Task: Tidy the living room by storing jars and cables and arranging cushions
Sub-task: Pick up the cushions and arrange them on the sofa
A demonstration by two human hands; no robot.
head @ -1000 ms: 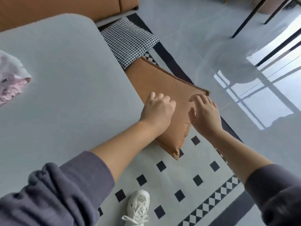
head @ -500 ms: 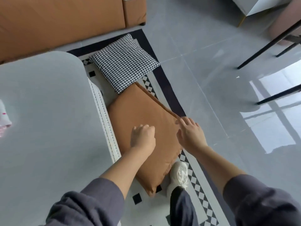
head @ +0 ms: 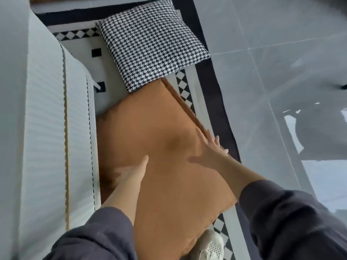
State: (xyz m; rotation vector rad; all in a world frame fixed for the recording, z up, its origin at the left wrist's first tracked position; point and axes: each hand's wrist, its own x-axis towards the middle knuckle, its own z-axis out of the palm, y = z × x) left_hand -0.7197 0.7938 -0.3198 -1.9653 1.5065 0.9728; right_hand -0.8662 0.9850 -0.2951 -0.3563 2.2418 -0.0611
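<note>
Surroundings: patterned rug [head: 217, 109] with black border and checker band, laid on grey tiled floor [head: 281, 53]. At left, hard against the rug: white ribbed table side [head: 47, 128], running from top to bottom of the view. At top centre, flat on the rug: houndstooth cushion [head: 150, 45], near corner touching the far corner of the orange cushion [head: 159, 128]. At bottom, partly covered by the orange cushion's near corner: white shoe [head: 208, 244]. In the lower corners: dark left sleeve [head: 93, 235] and dark right sleeve [head: 291, 218].

Obstructions: table side just beside the orange cushion's left edge, with only a narrow strip of room for the left hand; houndstooth cushion in contact at the far end.

Orange cushion: between table side and rug border, lengthwise away from the camera, nearer than the houndstooth cushion.

Left hand [head: 131, 171]: at the cushion's left edge, thumb laid along the top face. Fingers blurred and lost at the edge; grip not determinable.

Right hand [head: 210, 149]: on the cushion's right edge. Fingers straight and spread, thumb flat on the top face, palm against the fabric, no curl.
</note>
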